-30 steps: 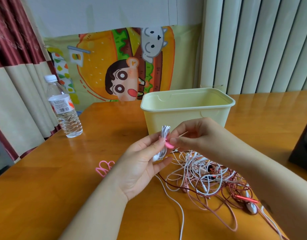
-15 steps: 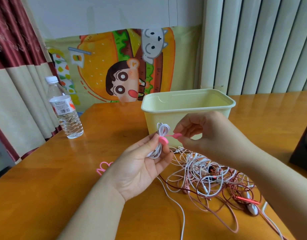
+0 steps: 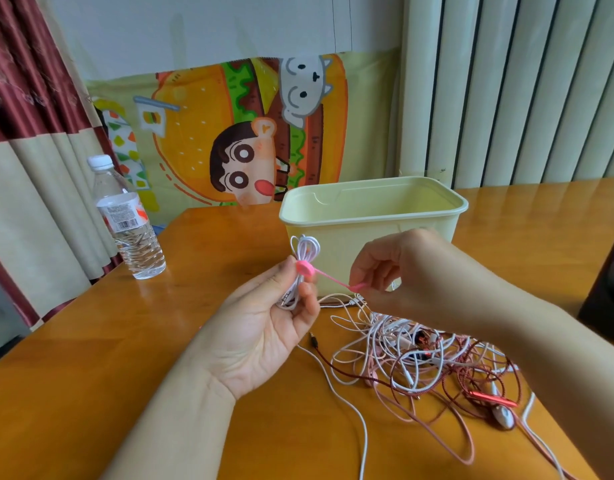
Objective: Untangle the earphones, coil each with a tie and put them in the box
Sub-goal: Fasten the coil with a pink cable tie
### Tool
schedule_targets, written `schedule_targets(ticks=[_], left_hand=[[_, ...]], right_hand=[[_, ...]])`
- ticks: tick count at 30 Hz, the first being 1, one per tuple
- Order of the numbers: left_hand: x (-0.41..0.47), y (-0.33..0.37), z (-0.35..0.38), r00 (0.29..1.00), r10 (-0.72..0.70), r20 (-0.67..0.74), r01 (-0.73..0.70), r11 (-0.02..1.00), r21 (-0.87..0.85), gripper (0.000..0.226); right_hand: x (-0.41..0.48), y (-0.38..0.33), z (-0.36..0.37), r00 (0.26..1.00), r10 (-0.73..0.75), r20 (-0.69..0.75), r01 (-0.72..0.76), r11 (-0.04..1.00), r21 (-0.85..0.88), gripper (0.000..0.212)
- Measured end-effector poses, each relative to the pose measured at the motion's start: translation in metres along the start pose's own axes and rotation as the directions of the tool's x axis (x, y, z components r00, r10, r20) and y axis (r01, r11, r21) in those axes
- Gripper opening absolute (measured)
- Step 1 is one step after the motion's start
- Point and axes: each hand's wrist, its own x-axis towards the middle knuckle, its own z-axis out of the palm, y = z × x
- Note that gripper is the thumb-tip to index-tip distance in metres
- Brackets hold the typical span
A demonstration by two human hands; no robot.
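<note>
Pink tie (image 3: 324, 274) pinched by right hand (image 3: 409, 275) | left hand (image 3: 264, 323) grips white coil (image 3: 303, 252) | box (image 3: 371, 216) behind | tangle (image 3: 419, 362) beneath

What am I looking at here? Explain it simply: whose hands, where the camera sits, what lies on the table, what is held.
There is no machine: a person works with bare hands, filmed by a camera on their head looking down. The left hand holds a coiled white earphone with a pink tie around it. The right hand pulls the tie's free end sideways. On the wooden table lie a tangle of earphones, a pale open box behind the hands, and a water bottle on the left.
</note>
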Motion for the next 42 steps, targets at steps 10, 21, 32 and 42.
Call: schedule_targets(ticks=[10,21,32,42], left_hand=[[0.005,-0.018,0.005,0.994,-0.031,-0.103,0.039,0.996,0.076,0.037],[0.004,-0.020,0.011,0.994,-0.009,-0.112,0.017,0.997,0.078,0.032],[0.004,-0.020,0.008,0.991,-0.043,-0.127,0.054,0.995,0.080,0.029],[0.004,-0.022,0.009,0.993,-0.049,-0.105,0.077,0.954,0.288,0.032]], right_hand=[[0.001,-0.012,0.010,0.967,-0.256,-0.006,0.254,0.959,-0.126,0.013],[0.003,-0.007,0.018,0.980,0.105,-0.166,-0.053,0.956,0.288,0.013],[0.002,-0.001,0.022,0.978,-0.153,-0.142,0.144,0.987,-0.070,0.009],[0.000,0.001,-0.008,0.998,0.055,0.041,-0.063,0.969,0.238,0.025]])
